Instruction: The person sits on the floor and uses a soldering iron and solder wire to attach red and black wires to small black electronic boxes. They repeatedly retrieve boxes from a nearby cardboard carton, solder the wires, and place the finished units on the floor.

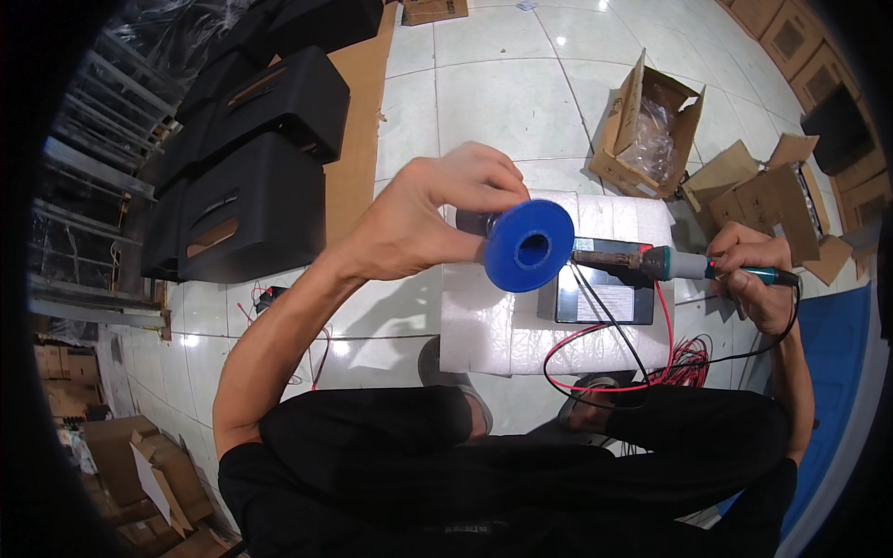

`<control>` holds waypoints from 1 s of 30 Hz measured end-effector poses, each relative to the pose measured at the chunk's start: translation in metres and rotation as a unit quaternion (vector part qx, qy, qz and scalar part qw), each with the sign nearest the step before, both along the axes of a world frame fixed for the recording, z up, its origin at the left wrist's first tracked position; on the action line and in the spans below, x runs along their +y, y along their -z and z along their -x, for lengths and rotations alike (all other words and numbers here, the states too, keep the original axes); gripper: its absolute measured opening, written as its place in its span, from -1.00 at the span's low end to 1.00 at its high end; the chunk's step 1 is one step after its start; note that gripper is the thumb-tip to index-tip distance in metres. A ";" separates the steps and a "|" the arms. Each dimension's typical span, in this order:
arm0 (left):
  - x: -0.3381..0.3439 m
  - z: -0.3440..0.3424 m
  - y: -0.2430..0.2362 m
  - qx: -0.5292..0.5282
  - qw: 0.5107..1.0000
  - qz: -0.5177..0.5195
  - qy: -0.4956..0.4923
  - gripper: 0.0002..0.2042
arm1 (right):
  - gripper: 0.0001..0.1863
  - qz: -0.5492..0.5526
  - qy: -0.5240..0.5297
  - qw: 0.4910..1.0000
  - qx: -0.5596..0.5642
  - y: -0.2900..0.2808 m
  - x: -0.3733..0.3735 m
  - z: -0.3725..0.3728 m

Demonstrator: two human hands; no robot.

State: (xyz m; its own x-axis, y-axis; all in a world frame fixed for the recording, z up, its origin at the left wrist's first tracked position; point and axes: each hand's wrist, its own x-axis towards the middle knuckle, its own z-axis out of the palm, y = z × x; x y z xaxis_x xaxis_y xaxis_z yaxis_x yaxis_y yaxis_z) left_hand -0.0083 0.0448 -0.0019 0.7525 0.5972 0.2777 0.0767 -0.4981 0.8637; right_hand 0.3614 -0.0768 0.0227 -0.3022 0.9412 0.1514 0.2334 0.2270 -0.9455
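Note:
Level with the far part of a white foam block (488, 330), my left hand (442, 214) grips a blue spool (503, 253), its round flange and hub hole showing. It looks like a solder spool, though its wound part is mostly hidden. My right hand (755, 277) is closed round the handle of a soldering iron (686, 265), whose metal barrel points left toward the spool. The iron's tip lies close to the spool's edge; contact cannot be made out. Beneath them a black box-shaped battery (605, 302) rests on the foam, with red and black wires (551, 374) beside it.
A bundle of red wire (686, 361) lies at the foam's near right corner. Open cardboard boxes (621, 158) stand far right, one with clear plastic inside. Black cases (256, 209) line the left on cardboard. A blue surface (831, 363) is at right; the iron's cord hangs below my right hand.

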 end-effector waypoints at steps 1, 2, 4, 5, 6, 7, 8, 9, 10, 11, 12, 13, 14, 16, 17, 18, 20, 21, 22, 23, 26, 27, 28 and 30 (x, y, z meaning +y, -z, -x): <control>0.001 0.002 -0.001 -0.016 1.000 0.010 0.003 -0.65 | -0.70 0.001 -0.001 1.000 -0.002 0.000 0.000 0.000; 0.003 0.004 -0.002 -0.019 1.000 0.007 -0.004 -0.65 | -0.70 0.002 -0.001 1.000 -0.004 -0.001 0.000 0.000; 0.008 0.006 -0.004 -0.037 0.999 0.002 -0.007 -0.65 | -0.70 0.002 -0.002 1.000 -0.007 -0.001 0.000 0.000; 0.008 0.008 -0.005 -0.037 0.999 0.016 -0.014 -0.65 | -0.70 0.002 -0.003 1.000 -0.009 -0.002 0.000 0.000; 0.008 0.009 -0.005 -0.032 0.999 0.006 -0.016 -0.66 | -0.70 0.003 -0.001 1.000 -0.008 -0.002 0.000 0.000; 0.009 0.009 -0.005 -0.032 0.999 -0.002 -0.017 -0.66 | -0.70 0.004 0.000 1.000 -0.007 -0.002 0.000 0.001; 0.008 0.010 -0.005 -0.033 0.999 -0.008 -0.017 -0.66 | -0.70 0.012 0.000 1.000 0.007 -0.002 -0.001 0.001; 0.008 0.009 -0.005 -0.029 0.999 -0.006 -0.021 -0.66 | -0.70 0.007 0.003 1.000 -0.007 -0.002 -0.001 0.001; 0.007 0.009 -0.005 -0.027 0.999 -0.001 -0.023 -0.66 | -0.70 0.009 0.004 1.000 -0.008 -0.003 -0.001 0.001; 0.006 0.009 -0.005 -0.027 0.999 0.005 -0.025 -0.66 | -0.70 0.016 0.003 1.000 0.006 -0.003 -0.001 0.000; 0.006 0.008 -0.005 -0.022 0.999 0.002 -0.028 -0.66 | -0.71 0.013 0.004 1.000 -0.007 -0.003 -0.001 0.000; 0.005 0.008 -0.005 -0.019 0.999 0.002 -0.029 -0.66 | -0.71 0.014 0.004 1.000 -0.004 -0.003 -0.001 0.000; 0.005 0.008 -0.006 -0.017 0.999 0.006 -0.030 -0.66 | -0.71 0.024 0.002 1.000 0.012 -0.002 -0.001 0.000; 0.005 0.008 -0.006 -0.017 0.999 0.007 -0.034 -0.66 | -0.72 0.015 0.000 1.000 -0.004 -0.002 0.000 -0.001; 0.005 0.008 -0.006 -0.020 0.999 0.013 -0.034 -0.66 | -0.72 0.015 -0.001 1.000 -0.005 -0.001 0.000 -0.001; 0.005 0.008 -0.006 -0.019 0.999 0.007 -0.034 -0.66 | -0.72 0.013 -0.002 1.000 -0.001 -0.001 0.000 -0.001; 0.006 0.008 -0.006 -0.024 0.999 0.003 -0.032 -0.66 | -0.72 0.009 -0.004 1.000 0.005 0.000 0.000 -0.001; 0.006 0.008 -0.005 -0.024 0.999 -0.001 -0.033 -0.66 | -0.72 0.007 -0.004 1.000 0.005 0.000 0.000 -0.002; 0.006 0.008 -0.005 -0.024 0.999 -0.002 -0.033 -0.66 | -0.72 0.005 -0.005 1.000 0.005 0.000 0.000 -0.002; 0.006 0.008 -0.005 -0.025 0.999 0.000 -0.033 -0.66 | -0.72 0.003 -0.006 1.000 0.005 0.001 0.000 -0.002; 0.006 0.007 -0.004 -0.023 0.999 0.005 -0.035 -0.66 | -0.72 0.012 -0.007 1.000 0.014 0.000 0.000 -0.002; 0.006 0.007 -0.005 -0.022 0.999 0.004 -0.035 -0.66 | -0.72 0.009 -0.004 1.000 -0.001 -0.001 0.000 -0.002; 0.006 0.006 -0.005 -0.022 0.999 0.003 -0.035 -0.66 | -0.72 0.013 -0.002 1.000 -0.003 -0.001 0.000 -0.002; 0.005 0.006 -0.005 -0.019 0.999 0.001 -0.035 -0.66 | -0.72 0.017 0.001 1.000 -0.005 -0.002 0.000 -0.001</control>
State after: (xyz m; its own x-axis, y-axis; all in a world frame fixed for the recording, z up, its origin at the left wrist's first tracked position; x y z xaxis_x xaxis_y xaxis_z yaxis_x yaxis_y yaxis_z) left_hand -0.0147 0.0501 0.0032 0.6981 0.6482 0.3042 0.0771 -0.4905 0.8680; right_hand 0.3628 -0.0771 0.0244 -0.3013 0.9463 0.1170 0.2430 0.1949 -0.9502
